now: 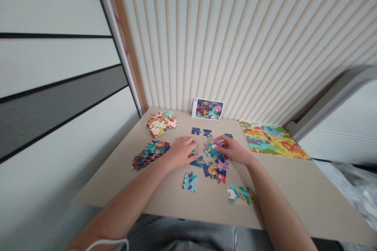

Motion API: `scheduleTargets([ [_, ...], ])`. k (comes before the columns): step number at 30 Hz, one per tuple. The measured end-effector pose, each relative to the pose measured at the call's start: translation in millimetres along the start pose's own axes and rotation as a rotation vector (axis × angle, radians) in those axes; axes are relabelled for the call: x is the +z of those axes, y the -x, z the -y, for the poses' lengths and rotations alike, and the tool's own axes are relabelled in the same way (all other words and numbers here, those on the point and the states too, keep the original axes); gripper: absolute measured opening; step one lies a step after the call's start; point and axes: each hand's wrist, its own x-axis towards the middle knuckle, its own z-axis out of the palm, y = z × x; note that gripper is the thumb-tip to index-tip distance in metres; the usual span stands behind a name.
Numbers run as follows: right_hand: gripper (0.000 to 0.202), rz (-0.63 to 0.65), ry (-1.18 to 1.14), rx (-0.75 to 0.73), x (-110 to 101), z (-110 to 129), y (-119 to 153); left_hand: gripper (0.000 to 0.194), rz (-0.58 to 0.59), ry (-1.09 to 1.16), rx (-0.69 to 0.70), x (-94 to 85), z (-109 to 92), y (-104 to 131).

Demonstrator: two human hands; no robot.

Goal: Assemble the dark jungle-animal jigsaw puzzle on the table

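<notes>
Thumb and fingers of my right hand [232, 150] are closed on a teal and purple puzzle piece [212, 149], just above other pieces on the table. My left hand [182, 153] rests with fingers apart and curved beside a dark blue puzzle piece [198, 161]; its palm side is hidden. Below my right hand lie joined pieces with an orange arc and a red figure [214, 172]. Nearer me are a light blue leaf-patterned piece [190, 181] and a joined teal and yellow strip [241, 195]. Two dark blue pieces [207, 133] lie farther back.
A picture card [207, 109] leans against the pleated blind [188, 39]. Piles of puzzle pieces sit at left, one dark [149, 155], one lighter [160, 122]. An assembled yellow animal puzzle [273, 140] lies at right, near a clear plastic bag [357, 188].
</notes>
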Motion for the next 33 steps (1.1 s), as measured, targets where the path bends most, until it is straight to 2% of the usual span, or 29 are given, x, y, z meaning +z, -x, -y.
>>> scheduleTargets([
  [3, 0.046, -0.005, -0.07, 0.065, -5.9, -0.9, 1.5, 0.041, 0.065, 0.056, 0.123, -4.2, -1.8, 0.5],
  [5, 0.047, 0.018, -0.103, 0.102, -12.0, -0.8, 3.6, 0.046, 0.096, 0.076, 0.156, -5.5, -2.3, 0.9],
  [11, 0.045, 0.261, -0.117, 0.157, -27.2, 2.3, 13.7, 0.049, 0.129, 0.111, 0.136, -1.0, -1.2, 0.1],
  [15, 0.038, 0.313, -0.083, 0.159, -27.9, 2.5, 15.1, 0.054, 0.134, 0.114, 0.122, 1.2, -0.5, -0.8],
  [19, 0.035, 0.269, -0.056, 0.114, -29.0, -1.8, 13.8, 0.051, 0.126, 0.104, 0.118, -1.3, -2.4, -1.4],
  [26, 0.037, 0.164, -0.063, 0.14, -31.8, -3.2, 12.6, 0.047, 0.042, 0.004, 0.078, -3.5, -3.8, -3.5],
  [29, 0.037, 0.125, -0.111, 0.101, -20.9, 0.8, 7.7, 0.047, 0.0, -0.033, 0.019, -1.2, -2.6, -4.7],
  [33, 0.039, 0.035, -0.084, 0.071, 6.0, 1.2, -2.5, 0.044, -0.036, -0.042, -0.027, 2.8, -1.9, -6.1],
])
